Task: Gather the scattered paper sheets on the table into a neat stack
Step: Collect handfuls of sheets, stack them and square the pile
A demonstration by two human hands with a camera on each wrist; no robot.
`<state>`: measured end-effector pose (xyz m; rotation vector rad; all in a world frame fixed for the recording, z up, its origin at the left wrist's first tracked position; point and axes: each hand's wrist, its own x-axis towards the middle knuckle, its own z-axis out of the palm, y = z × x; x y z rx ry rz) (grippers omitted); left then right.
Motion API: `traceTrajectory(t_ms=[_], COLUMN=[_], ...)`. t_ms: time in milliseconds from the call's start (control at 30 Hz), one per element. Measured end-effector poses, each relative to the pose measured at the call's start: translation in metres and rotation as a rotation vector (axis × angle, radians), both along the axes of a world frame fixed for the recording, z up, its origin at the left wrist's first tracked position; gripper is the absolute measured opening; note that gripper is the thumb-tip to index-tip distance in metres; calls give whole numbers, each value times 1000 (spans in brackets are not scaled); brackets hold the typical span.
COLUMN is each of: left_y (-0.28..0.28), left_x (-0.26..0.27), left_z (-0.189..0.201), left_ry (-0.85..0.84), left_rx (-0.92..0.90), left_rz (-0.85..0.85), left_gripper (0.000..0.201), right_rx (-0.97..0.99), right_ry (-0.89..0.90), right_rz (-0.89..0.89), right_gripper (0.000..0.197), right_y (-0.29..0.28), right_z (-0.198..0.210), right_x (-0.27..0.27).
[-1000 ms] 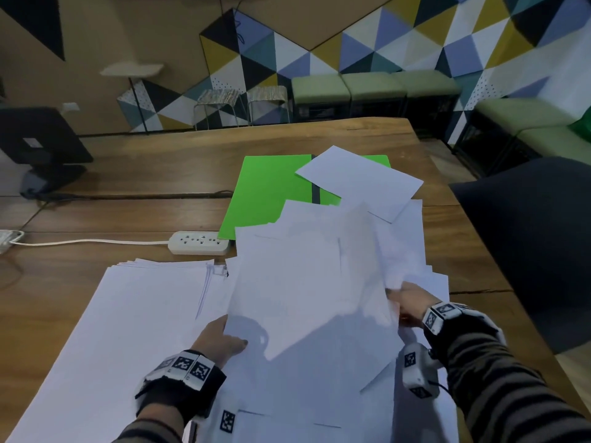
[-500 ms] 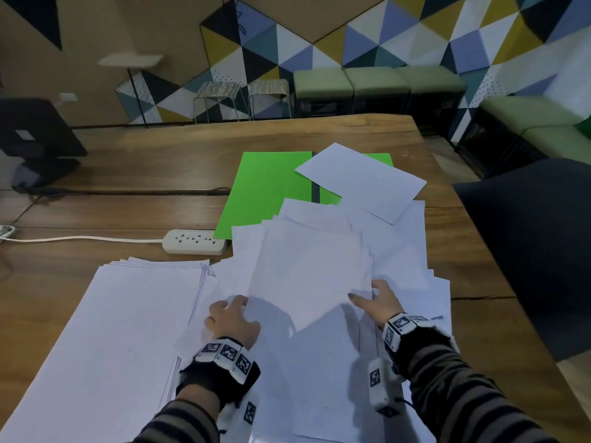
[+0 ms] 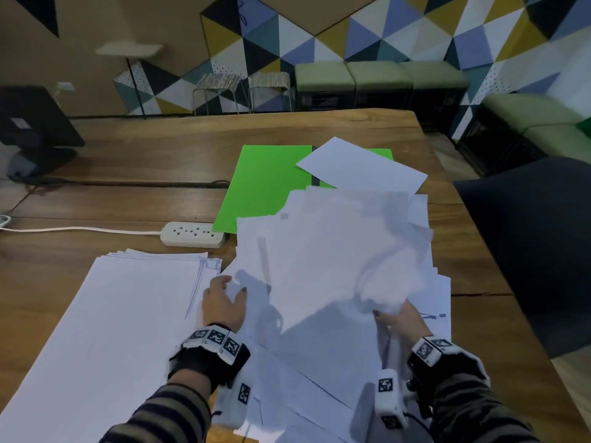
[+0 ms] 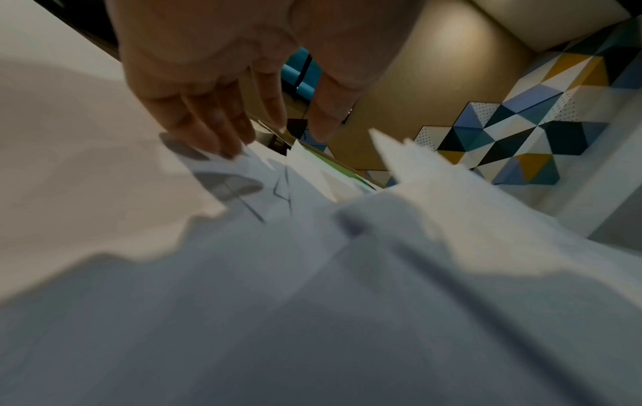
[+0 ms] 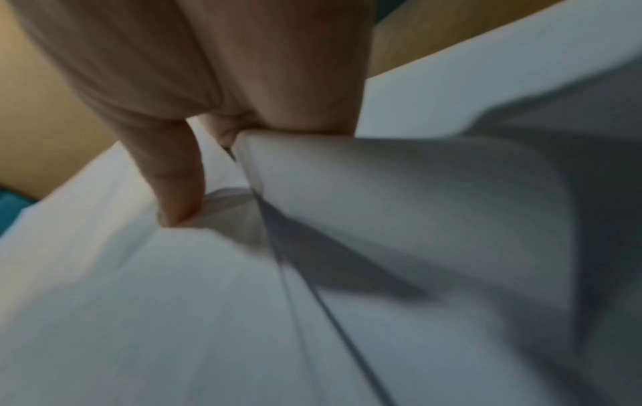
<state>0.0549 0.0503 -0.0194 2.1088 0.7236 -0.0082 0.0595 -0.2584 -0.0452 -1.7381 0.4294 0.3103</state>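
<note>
White paper sheets lie in a loose overlapping pile (image 3: 335, 251) on the wooden table (image 3: 160, 155), right of centre. A squared white stack (image 3: 121, 314) lies at the left. My right hand (image 3: 398, 318) grips the near edge of a bunch of sheets (image 5: 399, 206), thumb on top, and lifts them off the pile. My left hand (image 3: 224, 298) rests with straight fingers (image 4: 212, 129) on sheets between the stack and the pile. One separate sheet (image 3: 361, 167) lies farther back on a green folder (image 3: 265, 183).
A white power strip (image 3: 192, 233) with its cable lies behind the stack. A dark monitor stand (image 3: 35, 135) is at the far left. A dark chair (image 3: 537, 238) stands off the table's right edge. Stools and green benches line the far wall.
My right hand has moved right and raised the bunch of sheets, which now blur in motion. My left hand has slid left and forward toward the squared stack.
</note>
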Motion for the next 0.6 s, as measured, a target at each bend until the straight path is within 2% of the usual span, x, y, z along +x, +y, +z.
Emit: traceTrajectory(t_ms=[33, 67, 133, 200, 300, 333, 400, 433, 467, 600], left_y=[3, 4, -4, -16, -28, -29, -28, -26, -23, -27], left_x=[0, -2, -5, -6, -1, 0, 0, 0, 2, 5], left_z=[0, -1, -2, -3, 4, 9, 21, 24, 27, 70], left_ry=[11, 23, 55, 59, 90, 85, 37, -12, -66, -381], left_rx=[12, -4, -114, -235, -358, -444, -600, -633, -610, -385], left_rz=[9, 3, -46, -97, -188, -224, -321, -354, -376, -378], left_gripper=[41, 40, 42, 50, 52, 44, 26, 32, 38, 38], right_rx=[82, 190, 297, 300, 294, 290, 259, 230, 205, 8], right_ry=[-5, -19, -15, -27, -51, -61, -85, -97, -127, -308], right_rz=[-29, -71, -96, -66, -21, -2, 52, 73, 104, 87], right_gripper=[83, 99, 113, 114, 91, 82, 53, 46, 45, 26], right_y=[-8, -14, -19, -17, -8, -6, -2, -1, -1, 4], right_z=[-6, -12, -15, -9, 1, 4, 19, 24, 29, 69], right_x=[-5, -11, -18, -23, -25, -24, -26, -27, -26, -18])
